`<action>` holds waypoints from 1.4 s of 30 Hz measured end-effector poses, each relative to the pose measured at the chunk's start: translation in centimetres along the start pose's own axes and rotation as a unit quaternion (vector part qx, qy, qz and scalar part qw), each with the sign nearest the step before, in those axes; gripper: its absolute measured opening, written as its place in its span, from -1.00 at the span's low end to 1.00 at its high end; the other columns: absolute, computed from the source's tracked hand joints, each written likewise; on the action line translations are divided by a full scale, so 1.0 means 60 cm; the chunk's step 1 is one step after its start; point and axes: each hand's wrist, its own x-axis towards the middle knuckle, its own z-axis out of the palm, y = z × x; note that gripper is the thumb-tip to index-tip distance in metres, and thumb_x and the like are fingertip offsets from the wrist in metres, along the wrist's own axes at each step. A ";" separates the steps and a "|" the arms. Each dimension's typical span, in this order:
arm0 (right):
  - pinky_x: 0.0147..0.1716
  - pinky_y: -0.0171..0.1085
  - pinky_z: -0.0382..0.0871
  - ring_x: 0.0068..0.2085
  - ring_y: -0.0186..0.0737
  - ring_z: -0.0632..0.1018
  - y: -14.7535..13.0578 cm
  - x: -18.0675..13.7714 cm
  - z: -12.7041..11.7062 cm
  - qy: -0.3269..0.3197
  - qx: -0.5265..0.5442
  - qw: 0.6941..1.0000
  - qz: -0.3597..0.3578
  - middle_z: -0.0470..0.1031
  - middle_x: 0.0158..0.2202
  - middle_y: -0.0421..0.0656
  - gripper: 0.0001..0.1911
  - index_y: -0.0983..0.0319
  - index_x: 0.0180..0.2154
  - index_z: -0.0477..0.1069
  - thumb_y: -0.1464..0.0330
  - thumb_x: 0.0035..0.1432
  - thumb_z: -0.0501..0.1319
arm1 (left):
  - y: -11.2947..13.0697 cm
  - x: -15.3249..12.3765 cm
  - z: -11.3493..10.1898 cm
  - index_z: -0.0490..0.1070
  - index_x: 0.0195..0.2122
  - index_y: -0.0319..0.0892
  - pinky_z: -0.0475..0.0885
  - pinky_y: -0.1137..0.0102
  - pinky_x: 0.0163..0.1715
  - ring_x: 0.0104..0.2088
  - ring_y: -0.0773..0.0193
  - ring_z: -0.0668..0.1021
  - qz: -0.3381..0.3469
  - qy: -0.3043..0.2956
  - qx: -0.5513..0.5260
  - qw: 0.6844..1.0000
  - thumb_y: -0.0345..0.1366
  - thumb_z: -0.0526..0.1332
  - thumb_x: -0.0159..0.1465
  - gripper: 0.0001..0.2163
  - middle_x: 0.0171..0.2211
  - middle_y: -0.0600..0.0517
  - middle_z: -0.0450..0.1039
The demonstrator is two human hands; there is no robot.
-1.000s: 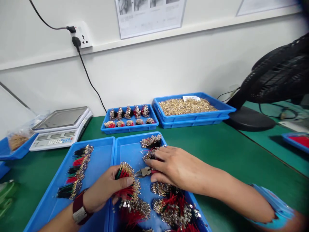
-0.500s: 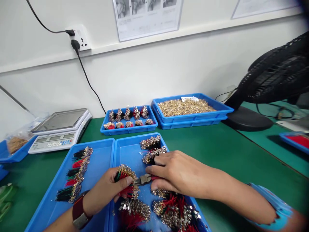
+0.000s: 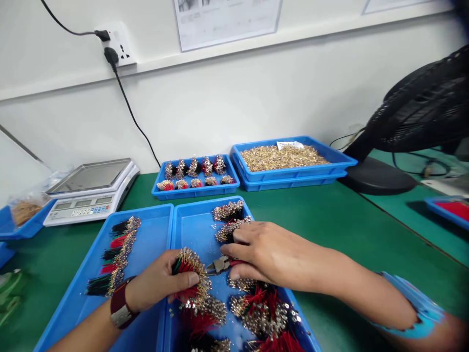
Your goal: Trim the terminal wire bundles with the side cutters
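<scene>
My left hand [image 3: 170,279] is closed around a bundle of short red and green wires [image 3: 192,274] with metal terminals on their ends, above the right-hand blue tray [image 3: 190,215]. In my right hand [image 3: 264,254] are cutting pliers [image 3: 219,265] with red handles. Their jaws point left, close beside the bundle's terminals; whether they touch is hard to tell. Further wire bundles [image 3: 262,313] in red and black lie in that tray, below and behind my hands. The left-hand blue tray [image 3: 152,239] holds a row of bundles [image 3: 117,254].
A white weighing scale [image 3: 91,190] stands at back left. Against the wall are a blue tray of bundles [image 3: 196,178] and stacked trays of loose gold terminals [image 3: 282,157]. A black fan [image 3: 421,112] stands at right. A green tape dispenser [image 3: 10,293] sits at left.
The plier jaws have drawn slightly back from the bundle and look more parted. My left hand has tilted the bundle a little. The view has shifted slightly.
</scene>
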 end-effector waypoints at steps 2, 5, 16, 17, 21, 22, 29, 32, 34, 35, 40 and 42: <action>-0.33 -0.18 0.16 -0.31 -0.16 0.40 0.001 0.000 0.001 -0.004 0.006 1.000 -0.001 0.45 -0.32 -0.15 -0.50 0.22 -0.05 0.49 0.00 0.47 -0.02 | -0.001 0.000 -0.001 0.43 -0.32 -0.24 0.19 0.58 -0.70 -0.63 0.48 0.31 0.002 -0.005 0.008 1.000 0.19 0.38 0.15 -0.49 -0.55 0.13 0.41; -0.33 -0.18 0.17 -0.31 -0.16 0.41 0.003 0.000 0.003 -0.005 0.013 1.000 -0.001 0.46 -0.32 -0.13 -0.51 0.22 -0.06 0.49 0.01 0.48 -0.03 | 0.000 0.001 -0.002 0.44 -0.34 -0.25 0.19 0.58 -0.68 -0.62 0.48 0.32 0.003 -0.001 0.011 1.000 0.18 0.38 0.15 -0.49 -0.55 0.11 0.42; -0.42 -0.20 0.06 -0.37 -0.21 0.36 0.000 0.000 0.000 0.002 -0.037 0.999 0.000 0.42 -0.37 -0.15 -0.53 0.21 -0.18 0.45 0.02 0.49 -0.04 | -0.012 0.007 0.001 0.47 -0.31 -0.25 0.15 0.57 -0.71 -0.64 0.47 0.29 0.018 0.022 -0.028 0.999 0.15 0.38 0.18 -0.52 -0.56 0.12 0.39; -0.42 -0.20 0.05 -0.38 -0.22 0.36 -0.001 -0.001 0.000 0.001 -0.038 0.999 0.002 0.43 -0.37 -0.15 -0.53 0.21 -0.18 0.44 0.02 0.49 -0.03 | -0.013 0.007 0.001 0.47 -0.31 -0.25 0.16 0.57 -0.70 -0.63 0.47 0.29 0.019 0.022 -0.025 0.999 0.14 0.38 0.19 -0.53 -0.55 0.12 0.39; -0.43 -0.20 0.05 -0.38 -0.23 0.37 -0.002 -0.002 -0.002 0.009 -0.024 1.000 -0.001 0.44 -0.37 -0.16 -0.54 0.22 -0.16 0.45 0.03 0.50 -0.03 | -0.011 0.007 0.002 0.46 -0.29 -0.25 0.18 0.57 -0.69 -0.61 0.46 0.31 0.019 0.027 -0.023 0.999 0.14 0.36 0.21 -0.54 -0.54 0.12 0.39; -0.43 -0.21 0.06 -0.38 -0.23 0.38 -0.002 -0.002 -0.002 0.015 -0.016 1.000 -0.004 0.44 -0.37 -0.16 -0.54 0.22 -0.14 0.45 0.03 0.50 -0.03 | -0.011 0.007 0.002 0.46 -0.29 -0.25 0.18 0.57 -0.68 -0.61 0.46 0.31 0.021 0.028 -0.023 0.999 0.14 0.36 0.21 -0.53 -0.54 0.12 0.39; -0.39 -0.20 0.10 -0.37 -0.21 0.39 0.002 -0.003 -0.002 0.025 -0.009 1.000 0.014 0.45 -0.37 -0.16 -0.53 0.21 -0.08 0.46 0.02 0.50 -0.05 | -0.013 0.007 0.000 0.42 -0.30 -0.23 0.20 0.57 -0.69 -0.62 0.47 0.29 0.026 0.018 0.003 1.000 0.21 0.37 0.16 -0.48 -0.55 0.14 0.37; -0.37 -0.19 0.10 -0.35 -0.19 0.40 0.002 -0.002 -0.001 0.022 -0.025 0.999 0.021 0.46 -0.35 -0.14 -0.54 0.22 -0.10 0.46 0.04 0.50 -0.03 | -0.010 0.006 0.000 0.39 -0.29 -0.22 0.20 0.57 -0.70 -0.62 0.47 0.30 0.023 0.019 0.003 1.000 0.21 0.39 0.13 -0.47 -0.53 0.15 0.38; -0.38 -0.18 0.10 -0.36 -0.18 0.40 0.002 -0.002 0.000 0.019 -0.033 0.999 0.025 0.45 -0.35 -0.14 -0.54 0.22 -0.12 0.46 0.04 0.49 -0.02 | -0.006 0.006 0.001 0.39 -0.28 -0.21 0.20 0.58 -0.70 -0.62 0.47 0.31 0.021 0.018 -0.004 1.000 0.20 0.40 0.13 -0.47 -0.54 0.16 0.37; -0.38 -0.18 0.10 -0.36 -0.18 0.39 0.002 -0.001 0.000 0.018 -0.034 0.999 0.026 0.45 -0.35 -0.14 -0.54 0.23 -0.12 0.46 0.03 0.49 -0.02 | -0.005 0.006 0.002 0.38 -0.27 -0.21 0.20 0.58 -0.69 -0.61 0.47 0.32 0.019 0.018 -0.008 1.000 0.19 0.40 0.13 -0.48 -0.54 0.16 0.36; -0.36 -0.18 0.12 -0.33 -0.17 0.40 0.002 -0.002 0.002 0.007 -0.017 0.999 0.026 0.46 -0.33 -0.14 -0.54 0.22 -0.10 0.46 0.03 0.49 -0.03 | -0.002 0.005 0.004 0.39 -0.28 -0.21 0.21 0.58 -0.68 -0.60 0.47 0.31 0.023 0.005 -0.005 1.000 0.18 0.40 0.14 -0.49 -0.52 0.16 0.37; -0.35 -0.18 0.13 -0.33 -0.17 0.40 0.003 -0.003 0.001 0.000 -0.009 1.000 0.023 0.45 -0.33 -0.14 -0.53 0.22 -0.08 0.46 0.02 0.49 -0.04 | -0.002 0.005 0.005 0.41 -0.29 -0.22 0.22 0.57 -0.67 -0.60 0.46 0.32 0.021 0.002 0.001 1.000 0.17 0.40 0.15 -0.50 -0.52 0.14 0.39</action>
